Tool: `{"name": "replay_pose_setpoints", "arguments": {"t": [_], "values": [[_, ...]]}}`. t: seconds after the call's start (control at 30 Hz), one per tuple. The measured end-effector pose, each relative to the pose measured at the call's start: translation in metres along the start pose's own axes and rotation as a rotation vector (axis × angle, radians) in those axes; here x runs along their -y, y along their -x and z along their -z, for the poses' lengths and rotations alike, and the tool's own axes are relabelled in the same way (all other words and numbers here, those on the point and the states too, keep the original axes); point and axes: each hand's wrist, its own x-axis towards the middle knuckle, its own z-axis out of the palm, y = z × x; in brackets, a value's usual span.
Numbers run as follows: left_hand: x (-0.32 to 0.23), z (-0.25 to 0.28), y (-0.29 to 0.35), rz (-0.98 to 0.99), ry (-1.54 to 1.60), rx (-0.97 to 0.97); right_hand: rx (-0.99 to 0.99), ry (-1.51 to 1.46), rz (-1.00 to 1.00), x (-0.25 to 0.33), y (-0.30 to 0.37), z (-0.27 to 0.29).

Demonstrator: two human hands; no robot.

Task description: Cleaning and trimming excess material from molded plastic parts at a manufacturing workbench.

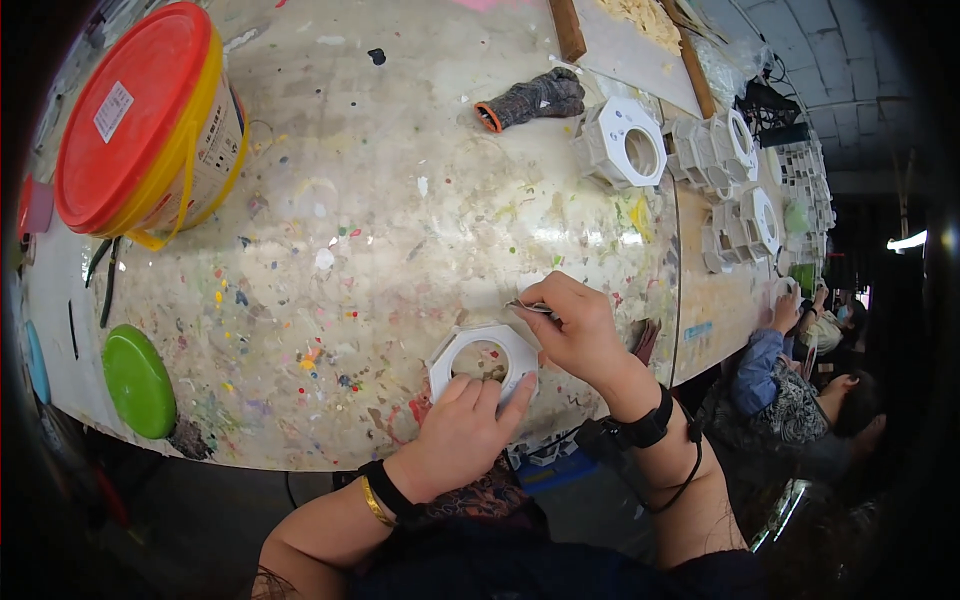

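A white octagonal piece with a large round opening (437, 370) lies near the table's front edge. My left hand (462, 437) grips its near side, with fingers curled over the rim into the hole. Just beyond and to the right, my right hand (572, 325) is closed in a pinch, apart from the white piece. Between its thumb and forefinger is a small thin grey piece (531, 307); most of it is hidden by the fingers, and its kind does not show.
A yellow bucket with a red lid (140, 110) stands far left, above a green round lid (138, 382). A dark glove (535, 99) lies at the back. Several stacked white octagonal pieces (625, 145) stand at the right. Another person (790, 395) sits farther right.
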Motion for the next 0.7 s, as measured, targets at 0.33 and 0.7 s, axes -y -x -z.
{"name": "replay_pose_setpoints", "arguments": {"t": [0.33, 0.7], "values": [[-0.003, 0.006, -0.005, 0.017, 0.015, 0.029, 0.115, -0.038, 0.043, -0.001, 0.009, 0.005], [0.000, 0.005, -0.003, -0.006, 0.003, 0.024, 0.169, 0.123, 0.259, 0.006, -0.007, 0.000]]}}
